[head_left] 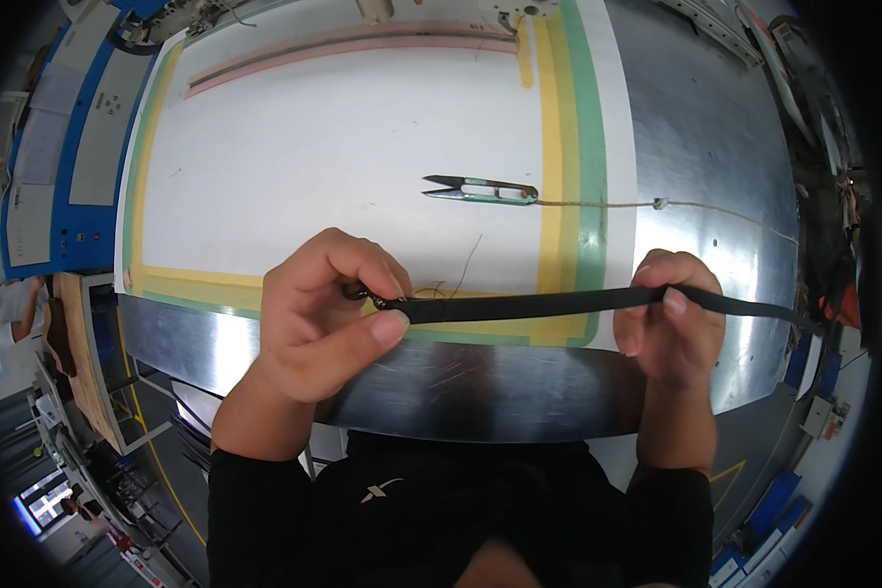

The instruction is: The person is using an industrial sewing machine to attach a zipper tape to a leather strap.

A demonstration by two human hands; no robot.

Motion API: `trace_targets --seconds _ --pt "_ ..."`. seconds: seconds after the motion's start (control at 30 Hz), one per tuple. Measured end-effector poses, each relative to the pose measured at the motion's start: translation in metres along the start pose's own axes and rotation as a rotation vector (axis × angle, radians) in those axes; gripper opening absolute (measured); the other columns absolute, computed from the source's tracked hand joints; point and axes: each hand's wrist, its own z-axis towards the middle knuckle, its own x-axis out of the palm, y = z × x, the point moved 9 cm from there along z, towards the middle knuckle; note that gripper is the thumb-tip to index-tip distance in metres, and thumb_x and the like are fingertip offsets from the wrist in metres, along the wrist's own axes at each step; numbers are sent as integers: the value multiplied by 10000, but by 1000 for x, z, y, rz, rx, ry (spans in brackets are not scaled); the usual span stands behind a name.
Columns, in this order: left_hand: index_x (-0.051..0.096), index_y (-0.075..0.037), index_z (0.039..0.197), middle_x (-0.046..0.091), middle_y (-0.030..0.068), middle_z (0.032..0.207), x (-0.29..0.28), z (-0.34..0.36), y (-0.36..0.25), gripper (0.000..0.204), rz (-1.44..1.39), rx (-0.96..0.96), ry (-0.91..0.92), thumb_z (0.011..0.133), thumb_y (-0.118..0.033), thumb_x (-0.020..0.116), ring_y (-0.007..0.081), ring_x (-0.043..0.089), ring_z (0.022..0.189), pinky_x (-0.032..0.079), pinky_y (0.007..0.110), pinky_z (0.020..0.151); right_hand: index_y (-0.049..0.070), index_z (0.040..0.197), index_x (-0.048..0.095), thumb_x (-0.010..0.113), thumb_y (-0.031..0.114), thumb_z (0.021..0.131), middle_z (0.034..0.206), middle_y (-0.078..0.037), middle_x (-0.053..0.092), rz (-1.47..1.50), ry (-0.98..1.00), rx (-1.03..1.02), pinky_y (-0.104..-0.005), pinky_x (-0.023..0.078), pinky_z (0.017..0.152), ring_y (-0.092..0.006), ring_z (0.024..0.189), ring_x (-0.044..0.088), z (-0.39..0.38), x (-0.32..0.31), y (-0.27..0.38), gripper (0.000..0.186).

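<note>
A black strap (529, 305) is stretched level between my two hands, above the near edge of the table. My left hand (328, 318) pinches its left end between thumb and fingers; a small dark metal piece (360, 292) shows at that end, partly hidden by the fingers. My right hand (673, 314) grips the strap farther along, and its tail runs on past the hand to the right. A loose dark thread (468, 263) sticks up near the left end. Beyond the strap lies a pair of thread snips (480, 190), tied to a cord (598, 205) leading right.
White sheeting (314, 176) edged with yellow and green tape (570, 147) covers much of the metal table (696, 127). A long pinkish strip (353, 49) lies at the back. A blue machine panel (78, 147) stands at the left, with a wooden board (83, 353) below it.
</note>
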Motion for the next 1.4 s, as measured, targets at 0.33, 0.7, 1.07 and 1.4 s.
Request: trace_targets --seconds 0.33,0.7,1.07,1.4 --pt "626 4 1066 693 134 989 2 0 -1 253 68 39 -7 846 49 744 162 616 903 452 297 836 -145 1217 637 561 93 1033 977 -226 697 -6 -23 7 -311 564 605 -207 655 661 -2 -1 2 311" --pt "588 7 1036 653 135 921 4 1 0 223 60 70 -21 852 39 711 153 573 826 441 286 757 -132 1226 659 575 74 1021 1002 -227 716 -13 -73 99 -295 561 676 -204 731 673 -5 -2 0 303" --pt "559 -18 1005 605 76 871 -24 -7 16 219 89 -67 -212 864 -61 721 138 547 807 422 271 739 -83 1269 679 614 72 1046 1001 -148 706 -15 -118 185 -296 541 677 -172 824 672 1 3 -9 279" --pt "688 36 1295 634 48 836 -38 3 -12 412 738 -212 -21 889 -15 733 152 579 767 439 289 700 -47 1257 679 599 100 1062 853 -73 651 -49 -229 103 -296 517 620 -150 714 624 1 -11 0 257"
